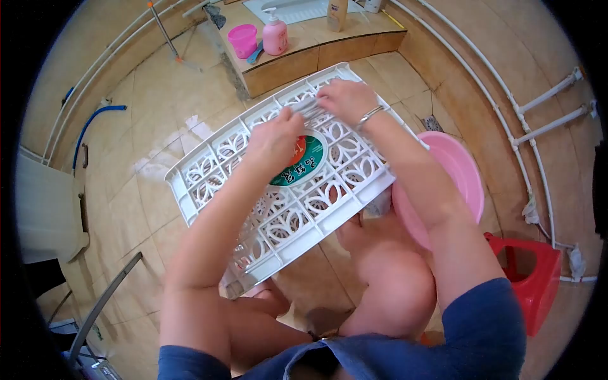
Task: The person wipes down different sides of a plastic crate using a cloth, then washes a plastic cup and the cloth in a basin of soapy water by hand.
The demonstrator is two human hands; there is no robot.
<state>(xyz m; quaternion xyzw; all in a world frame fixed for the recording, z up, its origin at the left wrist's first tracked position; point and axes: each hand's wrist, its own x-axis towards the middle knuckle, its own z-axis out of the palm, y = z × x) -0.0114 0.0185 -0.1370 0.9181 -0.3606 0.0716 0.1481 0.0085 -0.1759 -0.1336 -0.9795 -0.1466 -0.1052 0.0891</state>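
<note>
A white openwork plastic panel [345, 196] with leaf-shaped cutouts and an oval green and red label [310, 161] lies slanted in front of my knees. My left hand [275, 139] is closed above the panel, beside the label. Over the panel's far edge, my right hand [348, 101] is closed too, with a metal bracelet at the wrist. A thin greyish strip [308, 107] shows between the two hands, blurred, and I cannot make out what it is. Both hands' fingertips are partly hidden.
A pink basin [465, 171] stands at the right, with a red plastic stool [538, 285] nearer me. On the tiled ledge [297, 63] ahead are a pink cup [242, 41], a pink pump bottle [275, 35] and a blue brush [256, 53]. White pipes [500, 126] line the right wall.
</note>
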